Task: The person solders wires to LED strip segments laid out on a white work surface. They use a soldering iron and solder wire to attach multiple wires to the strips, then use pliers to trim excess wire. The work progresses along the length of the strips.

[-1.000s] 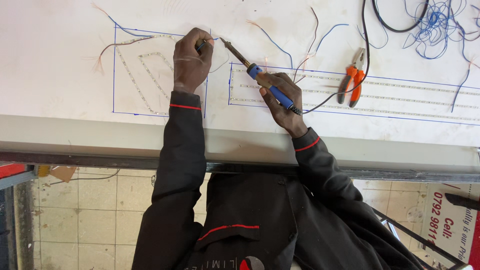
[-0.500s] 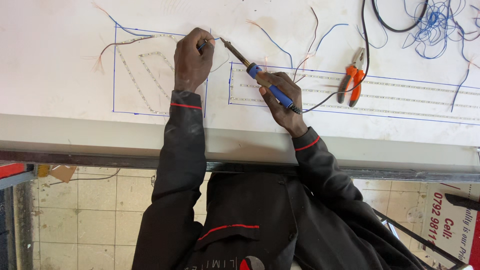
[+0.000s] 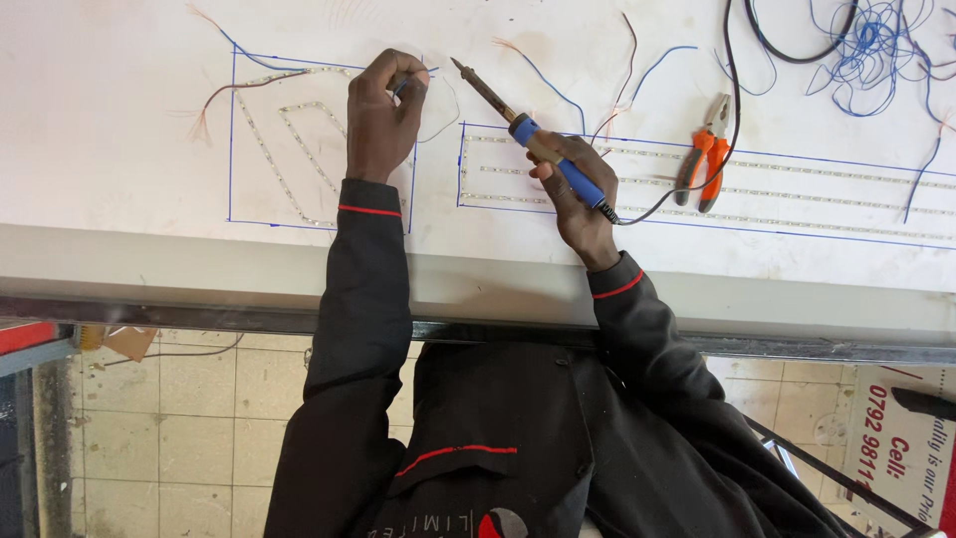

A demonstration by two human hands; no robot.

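A blue wire (image 3: 403, 85) is pinched in the left hand (image 3: 383, 115), steadied against the desk (image 3: 119, 149). A soldering iron (image 3: 528, 134) is gripped pen-style by the right hand (image 3: 578, 194), tip angled toward ten o'clock for reach. Orange pliers (image 3: 702, 154) lie at its three o'clock.

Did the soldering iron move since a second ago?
No. The soldering iron in the right hand keeps its tip left of the pliers, above the blue box corner.

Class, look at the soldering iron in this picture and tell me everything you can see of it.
The soldering iron has a blue handle, a tan band partway along it and a slim dark metal shaft ending in a point. It lies slanted above the white board, tip up and to the left, near the left hand but apart from it. The right hand holds its handle. A black cord leaves the handle's lower end and runs right, past the orange pliers. Whether the tip touches the board cannot be told.
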